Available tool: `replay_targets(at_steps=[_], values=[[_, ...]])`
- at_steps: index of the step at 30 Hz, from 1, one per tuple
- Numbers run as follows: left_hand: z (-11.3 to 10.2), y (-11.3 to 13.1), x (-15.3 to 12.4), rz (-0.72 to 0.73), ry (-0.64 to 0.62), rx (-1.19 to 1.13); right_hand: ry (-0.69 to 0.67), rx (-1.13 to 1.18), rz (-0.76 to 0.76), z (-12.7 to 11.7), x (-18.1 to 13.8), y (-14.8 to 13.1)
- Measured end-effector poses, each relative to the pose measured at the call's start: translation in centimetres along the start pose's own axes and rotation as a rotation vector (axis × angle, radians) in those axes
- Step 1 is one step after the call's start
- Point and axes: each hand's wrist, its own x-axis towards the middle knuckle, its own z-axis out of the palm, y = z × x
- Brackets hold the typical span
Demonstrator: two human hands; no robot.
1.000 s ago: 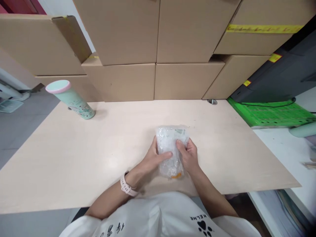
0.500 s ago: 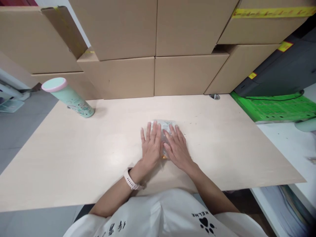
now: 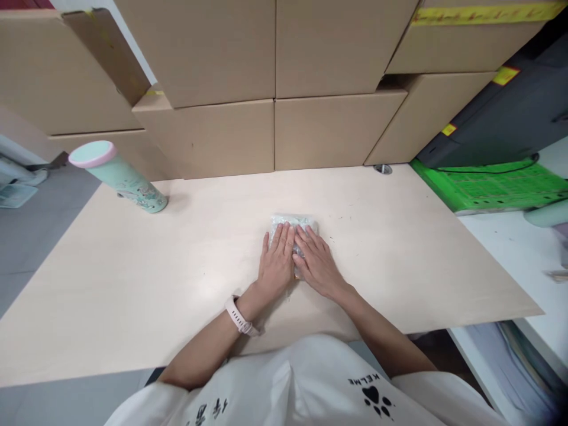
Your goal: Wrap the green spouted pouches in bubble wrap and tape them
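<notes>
**One clear-wrapped packet [image 3: 293, 218] under the left hand [image 3: 277, 263] and the right hand [image 3: 318, 263]**

At far left a cardboard box [image 3: 48, 71] has one flap raised, its inside hidden. Low behind the table [image 3: 213, 236], a small see-through plastic tray [image 3: 18, 195] sits near the floor. On the table's left stands a mint tumbler [image 3: 139, 186] with a pink-rimmed top and printed figures (what it holds cannot be seen). Stacked cartons [image 3: 226, 139] line the back edge; their contents are hidden too.

Left hand: palm down, fingers straight, little finger spread, a pale wristband [image 3: 239, 316] at the wrist. Beneath it and its neighbour lies the packet, flat at mid-table — whitish under shiny, wrinkled plastic, with faint green marks at the far end and a scrap of orange at the near end. Most of its face is covered. Right hand: palm down, flat, thumb pointing inward — pressed over the wrap, clamped on nothing.

Farther right, a dark grey case [image 3: 501, 118] with yellow labels rests on a green slatted rack [image 3: 497, 188].
</notes>
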Motion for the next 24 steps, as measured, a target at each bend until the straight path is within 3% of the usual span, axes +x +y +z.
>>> replay_targets(at_steps=[4,6,9,11,13,16,18,21,24], values=[[-1.8,-0.4,-0.6,-0.082,0.171,-0.169,0.393,0.212,0.131,-1.0,-0.2,0.4],[-2.8,-0.7,-0.9,-0.213,0.288,-0.222,0.479,0.283,0.264,-1.4,-0.3,0.5],[-3.4,-1.1,-1.0,-0.392,0.248,-0.371,0.311,0.303,0.354,-1.5,-0.3,0.2],[-3.2,-1.1,-1.1,-0.452,0.171,-0.524,0.182,0.249,0.317,-1.2,-0.1,-0.5],[-2.8,-0.9,-1.2,-0.452,0.183,-0.647,0.132,0.191,0.246,-0.9,0.2,-1.4],[-2.7,-0.4,-1.2,-0.366,0.359,-0.712,0.217,0.16,0.154,-0.9,0.7,-2.2],[-2.9,-0.2,-1.3,-0.355,0.408,-0.769,0.311,0.182,0.132,-1.1,0.9,-2.2],[-3.1,-0.4,-1.4,-0.491,0.263,-0.949,0.359,0.36,0.231,-1.6,0.9,-1.4],[-3.0,-0.4,-1.6,-0.6,0.179,-0.983,0.335,0.779,0.358,-2.3,0.7,-0.6]])
